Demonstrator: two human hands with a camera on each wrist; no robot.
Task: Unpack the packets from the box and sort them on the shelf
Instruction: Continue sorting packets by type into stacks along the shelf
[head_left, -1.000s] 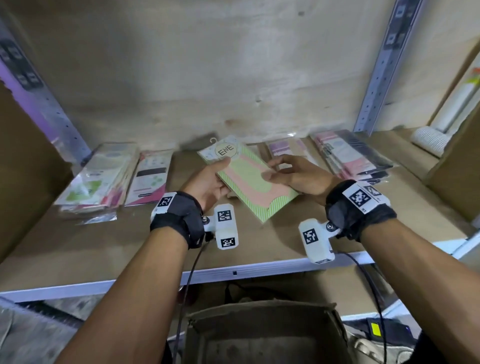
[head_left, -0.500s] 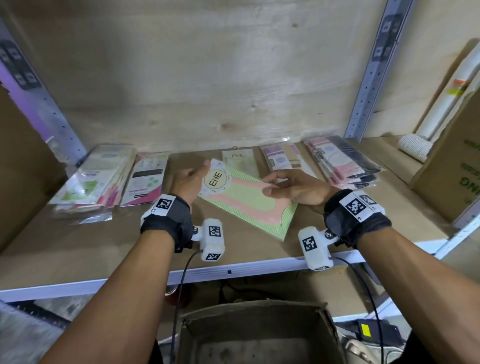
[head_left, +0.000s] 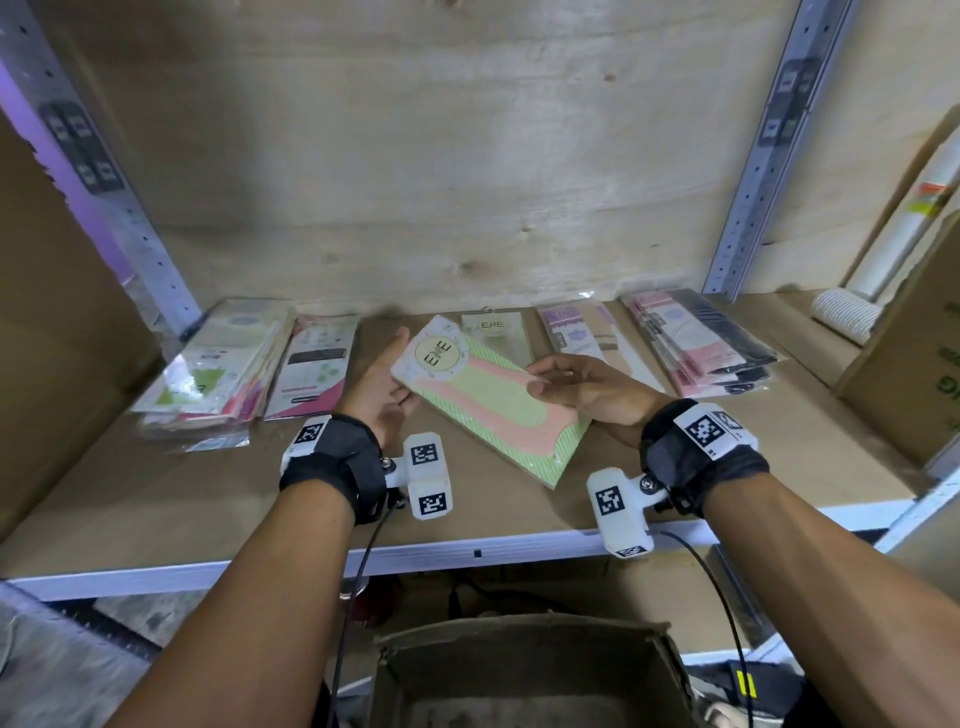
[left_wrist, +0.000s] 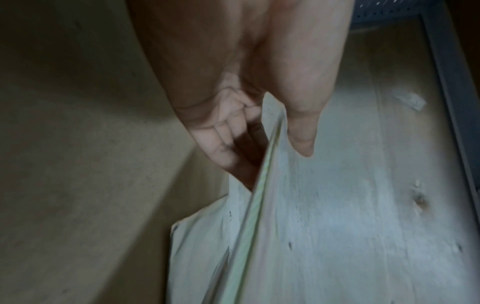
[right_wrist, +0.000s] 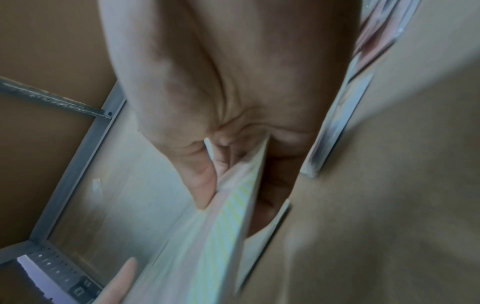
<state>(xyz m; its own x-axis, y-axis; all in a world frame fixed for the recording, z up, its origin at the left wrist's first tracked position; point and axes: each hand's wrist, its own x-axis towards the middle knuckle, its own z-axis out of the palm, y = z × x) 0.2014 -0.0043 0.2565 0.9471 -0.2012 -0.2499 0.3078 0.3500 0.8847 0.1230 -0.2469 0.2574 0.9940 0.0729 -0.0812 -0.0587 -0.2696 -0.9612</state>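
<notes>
Both hands are on one green and pink packet (head_left: 493, 400), held tilted just above the shelf (head_left: 519, 525) in the middle of the head view, its round "ENE" label toward the upper left. The left hand (head_left: 382, 387) takes the label end, thumb on top and fingers underneath, as the left wrist view (left_wrist: 275, 164) confirms. The right hand (head_left: 587, 392) pinches the packet's right edge, thumb over the face and fingers curled beneath. The hands sit apart, one at each side of the packet.

Behind it, flat on the shelf board, lies another ENE packet (head_left: 493, 332). Right of that, a purple-printed packet (head_left: 576, 332), then a stack of pink and dark packets (head_left: 696, 343) near the upper right upright. At left centre, a stack of pale green packets (head_left: 218, 369) and a pink-edged packet (head_left: 311, 374) beside it.

At the bottom centre of the head view, the open cardboard box (head_left: 530, 670) sits below the shelf edge.
</notes>
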